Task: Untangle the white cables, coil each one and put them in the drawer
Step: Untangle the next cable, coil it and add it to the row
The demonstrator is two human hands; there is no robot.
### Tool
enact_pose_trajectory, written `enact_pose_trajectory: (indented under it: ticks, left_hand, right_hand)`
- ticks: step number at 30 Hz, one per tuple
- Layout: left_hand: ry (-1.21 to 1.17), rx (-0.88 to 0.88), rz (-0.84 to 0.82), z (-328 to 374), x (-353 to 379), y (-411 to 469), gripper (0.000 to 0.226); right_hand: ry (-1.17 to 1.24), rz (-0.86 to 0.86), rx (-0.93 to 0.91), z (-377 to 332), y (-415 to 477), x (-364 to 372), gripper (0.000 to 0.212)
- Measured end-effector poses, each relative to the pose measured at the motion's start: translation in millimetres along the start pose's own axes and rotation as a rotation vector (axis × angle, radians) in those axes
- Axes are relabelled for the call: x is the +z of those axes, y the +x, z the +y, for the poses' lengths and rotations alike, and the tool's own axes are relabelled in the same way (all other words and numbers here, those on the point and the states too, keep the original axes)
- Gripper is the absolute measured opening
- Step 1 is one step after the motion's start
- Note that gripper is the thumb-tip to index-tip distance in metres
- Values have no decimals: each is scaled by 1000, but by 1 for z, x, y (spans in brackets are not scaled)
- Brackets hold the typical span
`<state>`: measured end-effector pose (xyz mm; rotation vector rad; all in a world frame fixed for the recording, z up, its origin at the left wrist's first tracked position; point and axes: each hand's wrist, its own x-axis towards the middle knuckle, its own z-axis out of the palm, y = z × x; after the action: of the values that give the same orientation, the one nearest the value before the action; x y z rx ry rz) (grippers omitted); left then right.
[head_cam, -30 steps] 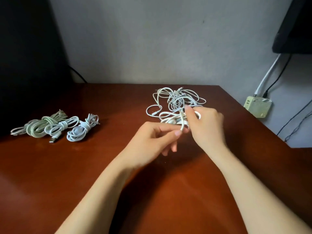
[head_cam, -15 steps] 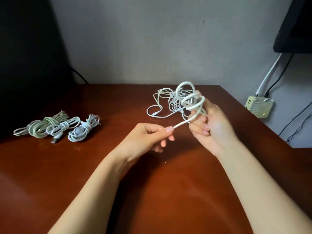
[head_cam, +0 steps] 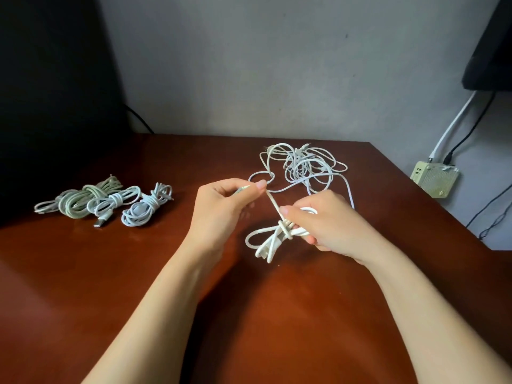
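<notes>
Nearby, three coiled cables lie beside tangled cables.

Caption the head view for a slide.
Right hand holds a half-wrapped cable, left hand pinches its end; a tangle and three bundles lie on the table.

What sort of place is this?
Likely a home desk corner: a brown wooden table against a plain wall, a power adapter with plugged-in cords, perhaps a dark screen above.

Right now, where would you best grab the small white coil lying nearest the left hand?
The coil lies flat on the table; pinch its wrapped waist from above, where the turns bind every loop, so likely nothing springs loose.
</notes>
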<state>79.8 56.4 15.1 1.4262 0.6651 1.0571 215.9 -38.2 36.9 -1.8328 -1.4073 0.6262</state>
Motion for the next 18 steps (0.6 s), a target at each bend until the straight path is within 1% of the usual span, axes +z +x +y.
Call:
enact_pose_trajectory:
  ticks: [4,9,11,14,16,18]
  left_hand:
    - [-3,65,-1,3,2,-1,21]
    - [16,149,-29,4,-1,-2,21]
    - [81,212,-77,7,0,-6,19]
    - [237,287,-199,8,6,-16,18]
    - [325,296,-279,7,12,-21,19]
    - [367,276,-319,4,16,-23,16]
  right_hand:
    - [-82,92,-43,4,3,2,45]
    - [-22,181,-25,14,10,5,45]
    - [-63,261,-28,17,13,5,44]
    - [-159,392,-51,19,16,8,44]
    - [-140,474,-64,20,17,7,47]
    - [-97,554,-59,23,21,5,47]
